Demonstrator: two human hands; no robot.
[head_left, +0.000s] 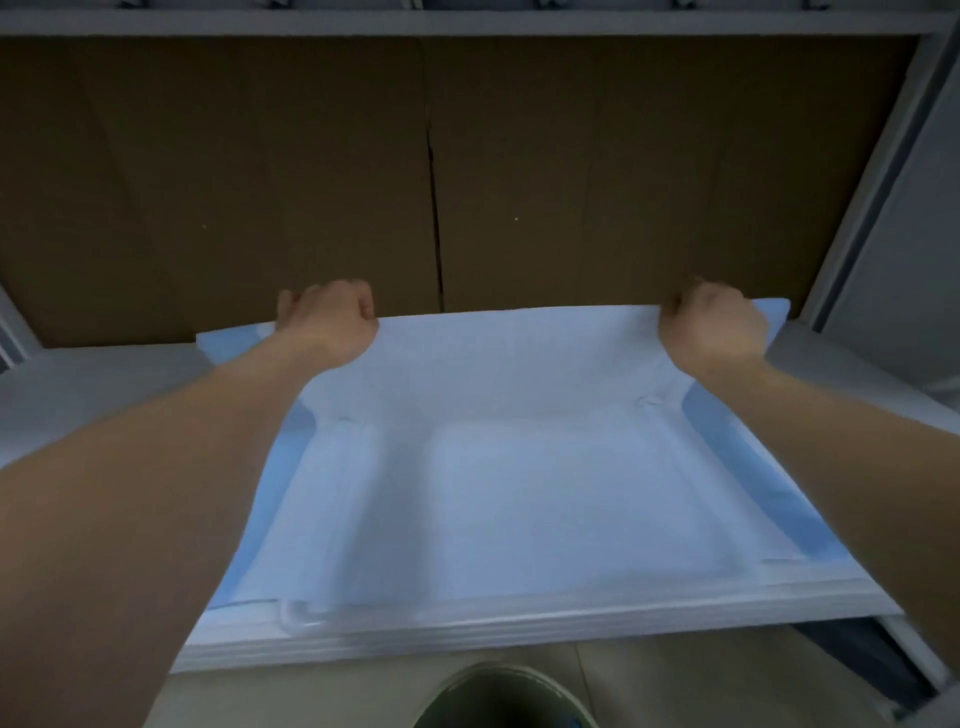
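- The left hand (332, 317) and the right hand (714, 325) each have their fingers curled tight over the far edge of the top sheet (519, 415), one near each far corner.
- That sheet is white with blue margins. It lies on a stack (467, 639) of similar sheets on a grey shelf (104, 384), with the stack's near edge hanging out past the shelf front.
- The far edge is lifted and bowed between the two grips, so the step in hand is probably peeling or folding this one sheet toward the person.
- To do it well, both hands should draw back evenly and at the same height, so the sheet neither skews nor creases.
- Only a single layer should be pinched. Whether a second sheet is caught under the fingers cannot be told, since the knuckles hide the edge.
- The lift should stay low, so the stack is not dragged further off the shelf.
- No brand, label or writing can be read on the sheets or on the brown cardboard (260, 182) behind them.
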